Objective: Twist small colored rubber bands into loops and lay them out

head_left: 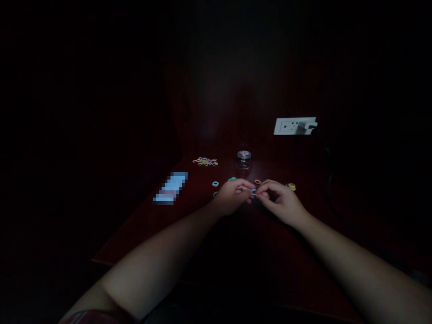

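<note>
Between my two hands is a small light-blue hair tie [254, 192], pinched from both sides. My left hand [232, 195] grips its left edge with thumb and fingers. From the other side, my right hand [281, 200] holds it between thumb and forefinger. Around them on the dark red table lie other small ties: a blue one [215, 184], green ones [232, 179] partly behind my left hand, an orange one [257, 182] just beyond the fingers, and yellow ones [290, 186] by my right hand. Another greenish one is mostly hidden by my left wrist.
A loose pile of mixed-colour ties [205, 161] lies at the back left. Behind my hands stands a small clear lidded jar [243, 159]. A blurred-out phone-like slab [171, 188] rests at left. A wall socket [294, 126] holds a plug with a dark cable.
</note>
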`<state>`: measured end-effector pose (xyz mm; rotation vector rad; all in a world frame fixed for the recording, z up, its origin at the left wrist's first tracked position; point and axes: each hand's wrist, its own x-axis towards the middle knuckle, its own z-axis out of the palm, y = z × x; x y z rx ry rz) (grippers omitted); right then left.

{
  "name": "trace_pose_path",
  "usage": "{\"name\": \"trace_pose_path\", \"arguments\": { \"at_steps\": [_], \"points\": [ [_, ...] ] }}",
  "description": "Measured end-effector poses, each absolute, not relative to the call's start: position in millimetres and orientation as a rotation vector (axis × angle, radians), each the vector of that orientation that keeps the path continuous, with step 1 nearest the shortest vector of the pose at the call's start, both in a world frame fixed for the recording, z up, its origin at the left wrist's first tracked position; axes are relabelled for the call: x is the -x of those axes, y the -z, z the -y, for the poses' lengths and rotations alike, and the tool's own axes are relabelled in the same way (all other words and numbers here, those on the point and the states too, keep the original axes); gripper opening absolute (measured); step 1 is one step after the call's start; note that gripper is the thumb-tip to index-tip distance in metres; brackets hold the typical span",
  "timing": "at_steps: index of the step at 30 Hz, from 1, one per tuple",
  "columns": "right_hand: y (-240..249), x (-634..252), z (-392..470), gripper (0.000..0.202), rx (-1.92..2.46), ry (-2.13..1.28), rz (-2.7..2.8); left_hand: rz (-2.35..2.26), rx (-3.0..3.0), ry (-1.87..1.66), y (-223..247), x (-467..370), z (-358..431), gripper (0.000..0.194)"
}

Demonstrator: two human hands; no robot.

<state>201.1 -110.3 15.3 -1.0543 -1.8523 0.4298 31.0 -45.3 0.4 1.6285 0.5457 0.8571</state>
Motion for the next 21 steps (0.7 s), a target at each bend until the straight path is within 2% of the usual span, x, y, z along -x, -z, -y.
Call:
{"name": "trace_pose_path", "arguments": {
  "at_steps": [5,21],
  "points": [
    [-15.9,-202.1,109.9,0.013,1.050,-0.389,1.854,-0.602,-1.804,-0.881,-3.0,-30.4,48.5,0.029],
    [-12.0,-204.4,108.2,0.012,1.095,-0.421,1.771,-0.619,-2.037,-0.943,-2.1,-26.8,44.8,0.025]
  ]
}}
